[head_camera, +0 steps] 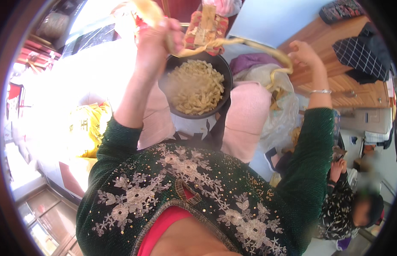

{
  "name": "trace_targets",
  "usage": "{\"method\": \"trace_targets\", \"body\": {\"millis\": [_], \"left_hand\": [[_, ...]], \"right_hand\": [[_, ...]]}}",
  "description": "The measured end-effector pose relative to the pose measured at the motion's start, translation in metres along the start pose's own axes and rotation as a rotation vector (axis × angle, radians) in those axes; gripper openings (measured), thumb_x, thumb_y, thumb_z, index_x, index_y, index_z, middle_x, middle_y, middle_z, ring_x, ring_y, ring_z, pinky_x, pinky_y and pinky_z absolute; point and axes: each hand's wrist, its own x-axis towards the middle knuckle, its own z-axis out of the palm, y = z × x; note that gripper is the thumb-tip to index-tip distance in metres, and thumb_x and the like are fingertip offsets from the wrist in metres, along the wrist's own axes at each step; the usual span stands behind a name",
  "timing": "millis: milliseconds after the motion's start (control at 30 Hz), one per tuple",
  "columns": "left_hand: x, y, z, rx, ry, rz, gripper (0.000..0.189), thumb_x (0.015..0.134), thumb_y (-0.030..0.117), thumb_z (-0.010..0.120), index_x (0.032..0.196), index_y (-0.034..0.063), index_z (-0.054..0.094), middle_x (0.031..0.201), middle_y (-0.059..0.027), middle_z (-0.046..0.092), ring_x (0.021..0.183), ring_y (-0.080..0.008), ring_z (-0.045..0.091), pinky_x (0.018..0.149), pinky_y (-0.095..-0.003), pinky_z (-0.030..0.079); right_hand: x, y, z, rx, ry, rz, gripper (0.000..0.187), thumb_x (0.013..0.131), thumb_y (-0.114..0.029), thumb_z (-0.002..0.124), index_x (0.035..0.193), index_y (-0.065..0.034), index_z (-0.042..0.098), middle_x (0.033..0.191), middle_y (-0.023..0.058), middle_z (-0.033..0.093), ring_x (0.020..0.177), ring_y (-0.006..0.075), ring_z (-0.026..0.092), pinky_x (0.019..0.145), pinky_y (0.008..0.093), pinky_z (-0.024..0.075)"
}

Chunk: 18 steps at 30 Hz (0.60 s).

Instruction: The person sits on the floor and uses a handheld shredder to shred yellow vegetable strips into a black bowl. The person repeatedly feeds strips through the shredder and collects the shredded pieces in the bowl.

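Note:
My left hand (161, 40) is closed around a long, twisted, pale-yellow strip (214, 44), perhaps dried vegetable peel. A blurred bundle of the same colour rises above that fist. The strip arcs across to my right hand (303, 54), then hangs in a loop below it. Whether my right fingers grip the strip or only brush it, I cannot tell. Between my knees stands a dark round pan (228, 80) holding a heap of short, pale cut pieces (196, 88). Just beyond its rim, a wooden block (207, 24) rests on a red patterned pad (190, 28).
At right, a translucent plastic bag (281, 112) holds yellowish scraps, with purple cloth (249, 62) behind it. A wooden cabinet (339, 73) bears dark checked cloth (361, 52). Another person (339, 204) sits at lower right. A yellow bag (92, 128) lies in glare at left.

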Motion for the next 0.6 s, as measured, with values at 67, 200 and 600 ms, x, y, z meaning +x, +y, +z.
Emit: {"method": "trace_targets", "body": {"millis": [67, 200, 600], "left_hand": [[-0.004, -0.032, 0.020, 0.346, -0.077, -0.014, 0.032, 0.101, 0.030, 0.036, 0.096, 0.0052, 0.056, 0.071, -0.0012, 0.058, 0.072, -0.0118, 0.057, 0.071, -0.0267, 0.044], [0.002, -0.072, 0.033, 0.244, -0.216, -0.162, 0.034, 0.101, 0.028, 0.037, 0.092, 0.0033, 0.058, 0.077, -0.0024, 0.060, 0.076, -0.0104, 0.055, 0.074, -0.0263, 0.044], [0.050, -0.061, -0.015, -0.090, -0.457, 0.044, 0.068, 0.090, 0.050, 0.051, 0.135, 0.0015, 0.038, 0.118, -0.0069, 0.051, 0.100, -0.0138, 0.053, 0.085, -0.0292, 0.043]], "right_hand": [[0.009, -0.042, 0.060, 0.130, -0.070, -0.291, 0.035, 0.082, -0.026, 0.064, 0.105, -0.0003, 0.062, 0.088, 0.0099, 0.066, 0.070, 0.0179, 0.059, 0.065, 0.0301, 0.0486], [-0.033, -0.158, 0.107, 0.857, -0.576, -0.524, 0.032, 0.095, -0.027, 0.051, 0.107, 0.0014, 0.060, 0.082, 0.0079, 0.063, 0.077, 0.0151, 0.062, 0.064, 0.0283, 0.0496], [-0.017, -0.222, 0.125, 1.532, -0.518, -0.625, 0.026, 0.099, -0.027, 0.043, 0.098, -0.0026, 0.053, 0.049, -0.0015, 0.038, 0.037, 0.0054, 0.031, 0.035, 0.0222, 0.0304]]}}
